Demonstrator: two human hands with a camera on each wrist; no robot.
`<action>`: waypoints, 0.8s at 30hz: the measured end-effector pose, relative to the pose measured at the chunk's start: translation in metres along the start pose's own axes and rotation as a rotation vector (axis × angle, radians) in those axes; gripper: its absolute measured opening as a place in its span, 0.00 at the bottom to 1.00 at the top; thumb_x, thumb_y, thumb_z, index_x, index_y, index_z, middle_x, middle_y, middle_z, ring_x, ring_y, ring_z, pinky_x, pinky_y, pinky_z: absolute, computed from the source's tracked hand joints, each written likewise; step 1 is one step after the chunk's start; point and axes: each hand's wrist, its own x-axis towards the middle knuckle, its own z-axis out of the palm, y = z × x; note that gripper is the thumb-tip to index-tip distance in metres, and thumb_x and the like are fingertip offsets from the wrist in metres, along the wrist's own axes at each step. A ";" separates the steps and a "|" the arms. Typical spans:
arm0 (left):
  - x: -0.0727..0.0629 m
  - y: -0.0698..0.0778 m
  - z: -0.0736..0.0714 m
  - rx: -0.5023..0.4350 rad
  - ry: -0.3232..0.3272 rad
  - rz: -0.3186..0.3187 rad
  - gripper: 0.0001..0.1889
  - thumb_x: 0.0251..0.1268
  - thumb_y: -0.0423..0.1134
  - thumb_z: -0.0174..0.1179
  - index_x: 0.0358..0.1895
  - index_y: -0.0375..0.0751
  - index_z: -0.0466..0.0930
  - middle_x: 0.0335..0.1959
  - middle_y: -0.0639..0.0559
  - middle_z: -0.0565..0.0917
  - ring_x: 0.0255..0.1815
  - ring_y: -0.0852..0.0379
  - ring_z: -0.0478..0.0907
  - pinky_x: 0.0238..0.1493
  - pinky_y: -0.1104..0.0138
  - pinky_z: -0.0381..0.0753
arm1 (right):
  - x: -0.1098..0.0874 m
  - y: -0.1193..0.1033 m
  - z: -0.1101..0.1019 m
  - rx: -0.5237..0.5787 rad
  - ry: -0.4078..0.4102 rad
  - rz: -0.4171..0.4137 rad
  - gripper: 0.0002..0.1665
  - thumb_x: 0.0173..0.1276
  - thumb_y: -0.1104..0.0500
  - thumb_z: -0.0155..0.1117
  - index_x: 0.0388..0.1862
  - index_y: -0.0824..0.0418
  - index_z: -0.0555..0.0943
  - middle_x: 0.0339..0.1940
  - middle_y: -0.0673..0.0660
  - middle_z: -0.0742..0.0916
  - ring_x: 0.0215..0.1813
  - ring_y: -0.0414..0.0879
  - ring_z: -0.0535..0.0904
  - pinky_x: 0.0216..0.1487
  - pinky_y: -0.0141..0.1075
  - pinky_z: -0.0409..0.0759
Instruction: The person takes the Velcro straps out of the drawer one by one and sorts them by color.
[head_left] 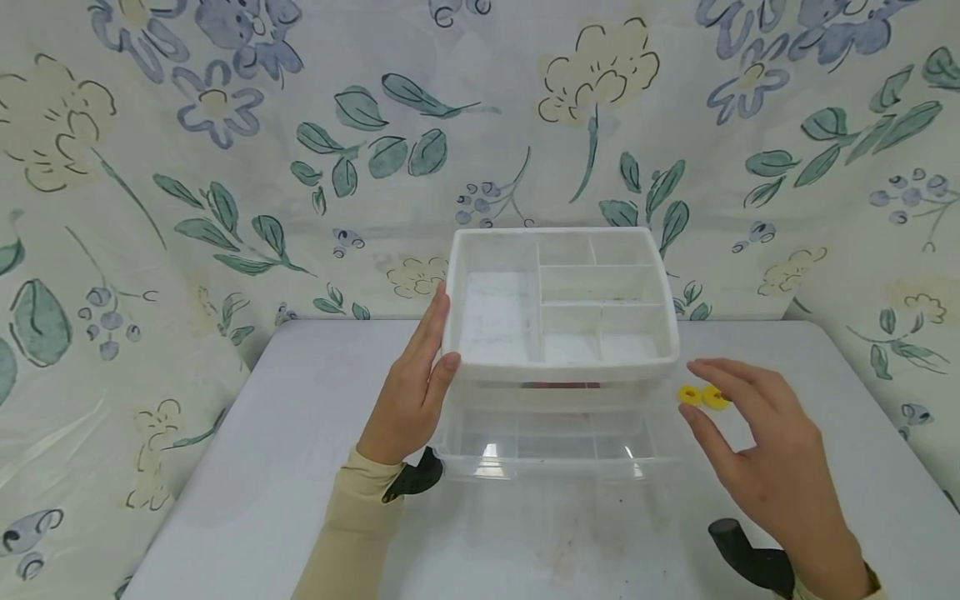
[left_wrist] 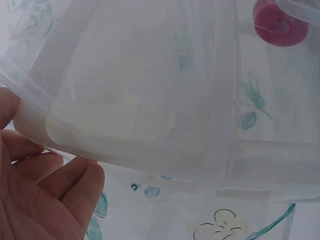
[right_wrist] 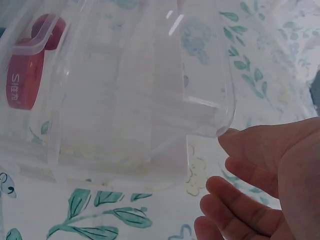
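A white compartment tray [head_left: 498, 321] sits over a clear plastic box [head_left: 555, 437] in the middle of the table. Along the tray's left side my left hand [head_left: 411, 398] rests with long fingers, its thumb near the front corner. In the left wrist view its fingertips [left_wrist: 90, 172] touch the translucent lower edge. My right hand [head_left: 783, 454] is beside the right side, fingers spread and thumb apart from them, holding nothing. Two yellow rings [head_left: 689, 395] lie just beyond its fingertips. Through the clear plastic, a red roll [right_wrist: 25, 75] shows inside the box.
The white table [head_left: 225, 467] has faint brown smudges in front of the box. A flower-patterned cloth [head_left: 420, 75] hangs behind and at both sides. Dark curved pieces [head_left: 750, 557] stick out at both wrists.
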 end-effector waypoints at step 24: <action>0.000 -0.001 0.000 -0.013 0.005 0.007 0.34 0.84 0.53 0.39 0.81 0.38 0.46 0.83 0.44 0.48 0.82 0.49 0.47 0.79 0.61 0.51 | -0.006 -0.037 0.020 0.193 0.109 -0.267 0.31 0.74 0.38 0.59 0.43 0.66 0.87 0.41 0.58 0.85 0.45 0.48 0.77 0.61 0.19 0.70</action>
